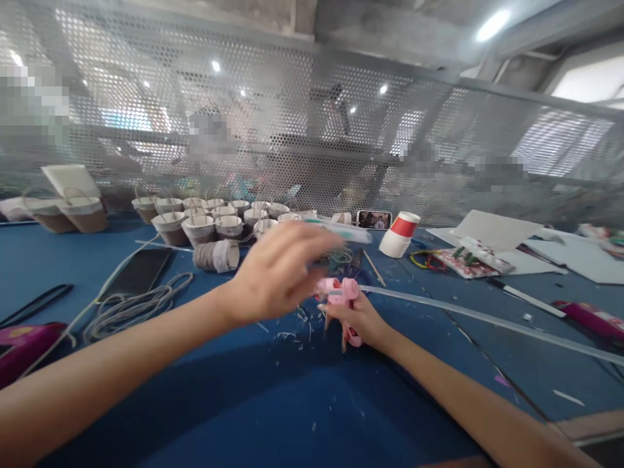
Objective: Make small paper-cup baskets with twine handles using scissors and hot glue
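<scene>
My right hand [363,318] grips a pink hot glue gun [341,291] just right of the middle. From the gun's back a long translucent glue stick [468,316] runs off to the right. My left hand [283,270] is raised beside the gun's nozzle, apart from it. Its fingers are blurred but look loosely stretched, with nothing visible in them; its thumb side is partly hidden. Beyond my left wrist, a rope-wrapped paper cup [216,256] lies on its side on the blue table [234,403]. Thin glue strands [297,322] litter the tabletop below my hands.
Several handled cups [199,227] stand at the back left. A coil of cord [139,309] and a dark phone [139,273] lie left. Stacked paper cups [400,234] lean near a propped phone [374,220]. White sheets [497,231] lie right; a perforated metal screen [292,143] borders the back.
</scene>
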The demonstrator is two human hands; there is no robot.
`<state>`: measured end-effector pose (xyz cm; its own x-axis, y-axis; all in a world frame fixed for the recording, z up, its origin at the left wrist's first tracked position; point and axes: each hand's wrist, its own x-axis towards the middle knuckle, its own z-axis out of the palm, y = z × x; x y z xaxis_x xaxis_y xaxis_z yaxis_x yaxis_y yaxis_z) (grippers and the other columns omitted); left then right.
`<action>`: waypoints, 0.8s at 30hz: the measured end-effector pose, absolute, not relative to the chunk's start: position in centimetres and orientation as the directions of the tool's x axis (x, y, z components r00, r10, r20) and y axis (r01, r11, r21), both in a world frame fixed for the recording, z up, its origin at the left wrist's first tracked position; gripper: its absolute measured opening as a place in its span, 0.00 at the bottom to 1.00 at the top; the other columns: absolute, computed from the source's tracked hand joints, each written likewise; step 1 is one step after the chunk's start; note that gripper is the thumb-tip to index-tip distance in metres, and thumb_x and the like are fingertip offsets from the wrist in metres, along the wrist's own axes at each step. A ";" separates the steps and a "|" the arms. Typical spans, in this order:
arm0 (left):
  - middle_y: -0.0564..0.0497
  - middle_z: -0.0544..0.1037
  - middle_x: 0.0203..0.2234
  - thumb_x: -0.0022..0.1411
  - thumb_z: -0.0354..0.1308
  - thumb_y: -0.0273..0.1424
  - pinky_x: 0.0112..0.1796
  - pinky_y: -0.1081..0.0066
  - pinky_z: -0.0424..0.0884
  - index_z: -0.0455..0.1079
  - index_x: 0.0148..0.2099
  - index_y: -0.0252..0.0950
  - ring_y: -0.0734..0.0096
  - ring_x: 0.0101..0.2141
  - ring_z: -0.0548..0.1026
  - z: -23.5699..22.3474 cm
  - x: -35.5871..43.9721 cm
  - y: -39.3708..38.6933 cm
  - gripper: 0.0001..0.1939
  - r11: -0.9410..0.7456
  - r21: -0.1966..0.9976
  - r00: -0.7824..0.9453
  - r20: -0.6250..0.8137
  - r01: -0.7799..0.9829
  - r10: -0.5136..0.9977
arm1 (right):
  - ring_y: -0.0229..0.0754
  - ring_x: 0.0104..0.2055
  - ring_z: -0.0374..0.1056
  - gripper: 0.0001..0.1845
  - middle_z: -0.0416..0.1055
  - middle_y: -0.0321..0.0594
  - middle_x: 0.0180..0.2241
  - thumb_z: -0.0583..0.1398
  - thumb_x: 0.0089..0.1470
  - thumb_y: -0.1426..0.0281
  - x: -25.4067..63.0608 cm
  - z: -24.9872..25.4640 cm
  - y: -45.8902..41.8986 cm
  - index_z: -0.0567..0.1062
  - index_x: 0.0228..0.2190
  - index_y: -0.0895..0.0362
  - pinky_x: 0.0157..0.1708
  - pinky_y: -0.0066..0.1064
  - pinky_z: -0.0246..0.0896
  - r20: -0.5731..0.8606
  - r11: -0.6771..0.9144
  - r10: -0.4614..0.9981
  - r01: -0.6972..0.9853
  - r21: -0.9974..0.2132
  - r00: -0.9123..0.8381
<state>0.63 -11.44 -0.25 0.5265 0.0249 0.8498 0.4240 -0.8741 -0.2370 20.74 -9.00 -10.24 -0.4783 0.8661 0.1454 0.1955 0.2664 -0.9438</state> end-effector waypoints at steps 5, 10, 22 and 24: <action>0.34 0.61 0.50 0.59 0.47 0.26 0.47 0.51 0.65 0.49 0.60 0.28 0.53 0.50 0.62 -7.7 -4.4 -6.3 0.26 -0.859 -0.049 0.460 0.859 0.509 0.224 | 0.36 0.21 0.65 0.13 0.70 0.36 0.23 0.62 0.45 0.64 20.4 -9.5 -9.0 0.74 0.34 0.58 0.20 0.27 0.62 0.108 0.194 0.894 0.159 -0.968 -0.435; 0.37 0.62 0.53 0.65 0.37 0.31 0.52 0.52 0.58 0.49 0.60 0.31 0.56 0.54 0.60 -9.9 -4.9 -4.9 0.23 -0.895 0.214 0.580 0.698 0.391 0.420 | 0.34 0.18 0.63 0.13 0.69 0.35 0.20 0.62 0.46 0.63 20.6 -9.2 -8.8 0.73 0.31 0.60 0.16 0.25 0.59 0.049 0.128 0.890 0.145 -0.981 -0.453; 0.40 0.61 0.55 0.65 0.40 0.34 0.55 0.52 0.55 0.45 0.62 0.34 0.55 0.56 0.58 -10.3 -5.0 -4.4 0.25 -0.876 0.313 0.619 0.621 0.367 0.481 | 0.36 0.11 0.59 0.16 0.65 0.34 0.14 0.57 0.47 0.57 27.4 -5.4 -5.7 0.71 0.27 0.58 0.12 0.29 0.56 0.106 0.255 0.947 0.506 -0.824 -0.304; 0.39 0.58 0.58 0.64 0.43 0.34 0.56 0.50 0.52 0.43 0.63 0.34 0.53 0.59 0.51 -10.2 -5.0 -4.5 0.27 -0.869 0.300 0.654 0.573 0.393 0.494 | 0.39 0.15 0.61 0.15 0.65 0.36 0.15 0.55 0.49 0.59 28.7 -5.0 -4.8 0.71 0.29 0.58 0.16 0.30 0.56 0.277 0.332 0.940 0.723 -0.605 -0.200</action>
<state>-5.04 -4.49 -10.18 0.6542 0.4938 0.5729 0.3929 -0.8691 0.3004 28.73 -4.83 -5.02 -0.1999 0.9397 0.2773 0.7232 0.3325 -0.6053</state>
